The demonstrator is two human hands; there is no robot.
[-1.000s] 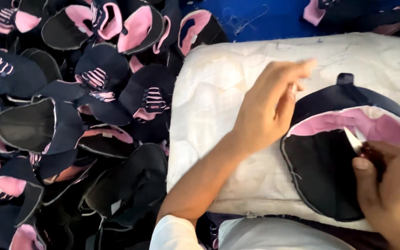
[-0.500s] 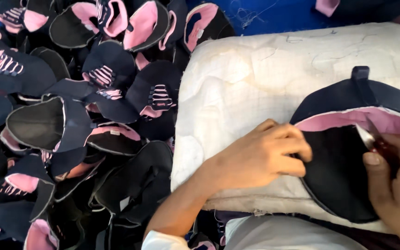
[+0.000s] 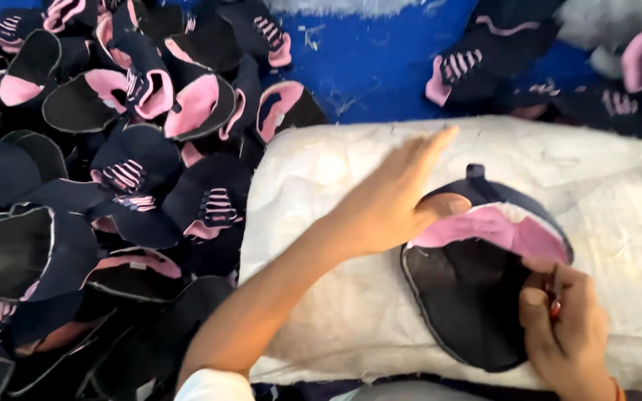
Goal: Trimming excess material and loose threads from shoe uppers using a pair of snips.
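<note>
Left hand [image 3: 395, 200] is seen spread flat again at frame centre, fingers extended toward upper right; half a second earlier it was curled lower down on the padding. Its thumb now rests on the pink lining edge of the navy fabric cap piece with pink inner band [image 3: 484, 267], so the piece is judged to be pinned down afresh. Right hand [image 3: 566, 327], lower right, is closed round a small slim tool, mostly hidden, at the piece's right edge. Piece lies on the white quilted work pad [image 3: 321, 312]. Heaped navy-and-pink cap pieces [image 3: 128, 178] fill the left of the frame.
</note>
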